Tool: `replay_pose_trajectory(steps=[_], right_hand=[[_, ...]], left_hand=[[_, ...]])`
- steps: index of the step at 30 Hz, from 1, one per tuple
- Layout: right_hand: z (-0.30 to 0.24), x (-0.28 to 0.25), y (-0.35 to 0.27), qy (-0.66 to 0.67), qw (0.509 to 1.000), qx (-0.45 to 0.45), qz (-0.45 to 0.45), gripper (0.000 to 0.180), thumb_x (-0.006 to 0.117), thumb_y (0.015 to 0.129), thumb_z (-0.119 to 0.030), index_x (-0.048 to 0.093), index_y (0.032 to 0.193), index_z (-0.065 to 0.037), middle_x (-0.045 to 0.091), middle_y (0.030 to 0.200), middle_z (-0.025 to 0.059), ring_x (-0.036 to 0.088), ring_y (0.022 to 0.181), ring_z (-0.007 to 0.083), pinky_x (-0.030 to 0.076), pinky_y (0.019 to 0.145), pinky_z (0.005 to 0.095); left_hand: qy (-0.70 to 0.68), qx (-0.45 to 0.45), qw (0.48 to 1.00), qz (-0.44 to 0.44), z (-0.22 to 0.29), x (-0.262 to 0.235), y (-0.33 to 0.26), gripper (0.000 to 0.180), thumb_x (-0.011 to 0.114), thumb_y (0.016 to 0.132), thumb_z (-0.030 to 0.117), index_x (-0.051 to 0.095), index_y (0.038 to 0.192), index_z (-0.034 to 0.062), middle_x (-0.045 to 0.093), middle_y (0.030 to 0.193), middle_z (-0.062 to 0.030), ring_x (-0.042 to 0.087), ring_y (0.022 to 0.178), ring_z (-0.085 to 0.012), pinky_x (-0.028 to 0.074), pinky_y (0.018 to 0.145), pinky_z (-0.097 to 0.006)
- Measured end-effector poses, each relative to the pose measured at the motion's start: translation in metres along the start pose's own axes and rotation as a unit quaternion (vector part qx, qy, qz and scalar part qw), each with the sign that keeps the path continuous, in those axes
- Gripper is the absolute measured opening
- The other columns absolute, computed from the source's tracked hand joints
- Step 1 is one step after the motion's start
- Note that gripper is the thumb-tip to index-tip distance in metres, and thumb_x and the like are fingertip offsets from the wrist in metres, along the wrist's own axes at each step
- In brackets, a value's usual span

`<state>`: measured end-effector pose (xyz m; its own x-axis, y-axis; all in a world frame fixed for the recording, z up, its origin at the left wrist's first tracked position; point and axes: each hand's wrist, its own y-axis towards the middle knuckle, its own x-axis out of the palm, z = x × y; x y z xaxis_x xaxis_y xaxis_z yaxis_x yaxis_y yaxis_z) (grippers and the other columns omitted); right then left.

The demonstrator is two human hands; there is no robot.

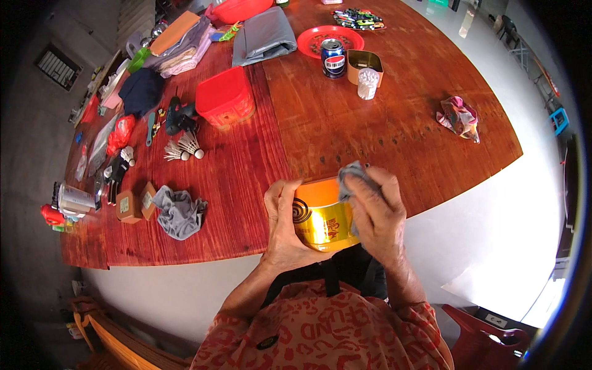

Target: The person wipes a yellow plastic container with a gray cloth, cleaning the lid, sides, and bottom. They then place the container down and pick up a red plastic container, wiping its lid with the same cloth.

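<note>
A shiny gold and orange tin [322, 223] is held up at the table's near edge, tilted, with a dark spiral on its side. My left hand [282, 229] wraps around its left side, thumb near the top. On the other side, my right hand [378, 213] pinches a grey cloth [350, 177] and presses it against the tin's upper right. Part of the cloth is hidden under the fingers. A second crumpled grey cloth [179, 213] lies on the table to the left, beside a small brown box [129, 207].
On the wooden table [394, 142] are shuttlecocks [185, 147], a power drill [179, 116], a red box [226, 98], a blue drink can [333, 60], a white cup [367, 85] and a crumpled wrapper [459, 119]. A red plastic chair [481, 339] stands at lower right.
</note>
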<state>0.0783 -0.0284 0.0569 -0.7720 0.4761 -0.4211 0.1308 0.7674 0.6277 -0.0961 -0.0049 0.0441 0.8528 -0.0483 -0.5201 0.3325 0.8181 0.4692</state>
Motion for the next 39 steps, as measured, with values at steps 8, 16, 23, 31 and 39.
replay_pose_trajectory(steps=[8, 16, 23, 31, 39], right_hand=[[-0.013, -0.008, -0.001, -0.026, 0.995, -0.087, -0.029, 0.038, 0.074, 0.069, 0.004, 0.072, 0.105, -0.009, 0.057, 0.114, 0.0082, 0.056, 0.088, 0.0258, 0.053, 0.072, 0.0338], [0.009, -0.029, 0.007, 0.192, 0.976, 0.091, -0.05, 0.028, 0.061, 0.086, 0.0, 0.068, 0.113, -0.003, 0.058, 0.113, 0.0114, 0.06, 0.099, 0.022, 0.049, 0.086, 0.031], [0.027, -0.024, -0.003, 0.236, 0.956, 0.167, -0.046, 0.031, 0.053, 0.092, -0.002, 0.063, 0.121, -0.001, 0.057, 0.112, 0.0126, 0.058, 0.1, 0.0187, 0.048, 0.084, 0.0297], [-0.012, -0.021, -0.007, -0.022, 0.997, -0.062, -0.051, 0.042, 0.067, 0.071, 0.009, 0.068, 0.11, -0.005, 0.056, 0.112, 0.0146, 0.056, 0.085, 0.0279, 0.053, 0.072, 0.0364], [-0.011, -0.019, -0.007, -0.01, 0.999, -0.032, -0.038, 0.039, 0.067, 0.074, 0.006, 0.068, 0.112, -0.005, 0.057, 0.114, 0.0141, 0.057, 0.088, 0.0287, 0.053, 0.072, 0.0364]], left_hand=[[-0.034, 0.03, 0.999, -0.018, -0.007, -0.002, -0.001, 0.111, 0.094, 0.046, 0.023, 0.034, 0.137, 0.0051, 0.036, 0.125, -0.0166, 0.034, 0.118, -0.0319, 0.031, 0.103, -0.045], [-0.033, 0.075, 0.996, -0.024, -0.009, -0.011, 0.003, 0.111, 0.094, 0.046, 0.026, 0.034, 0.135, 0.0001, 0.041, 0.124, -0.0152, 0.04, 0.115, -0.0294, 0.033, 0.1, -0.042], [-0.317, -0.07, 0.945, -0.029, -0.036, -0.003, -0.007, 0.117, 0.094, 0.052, 0.031, 0.027, 0.142, -0.0011, 0.042, 0.128, -0.0124, 0.048, 0.118, -0.0221, 0.041, 0.101, -0.037], [-0.11, -0.05, 0.992, 0.041, -0.035, 0.004, -0.002, 0.112, 0.091, 0.056, 0.017, 0.022, 0.143, 0.0034, 0.043, 0.125, -0.0097, 0.05, 0.112, -0.0203, 0.044, 0.096, -0.034], [-0.165, -0.042, 0.982, 0.079, -0.027, 0.007, -0.002, 0.115, 0.091, 0.055, 0.017, 0.02, 0.144, 0.0023, 0.043, 0.126, -0.01, 0.048, 0.115, -0.0207, 0.042, 0.098, -0.035]])
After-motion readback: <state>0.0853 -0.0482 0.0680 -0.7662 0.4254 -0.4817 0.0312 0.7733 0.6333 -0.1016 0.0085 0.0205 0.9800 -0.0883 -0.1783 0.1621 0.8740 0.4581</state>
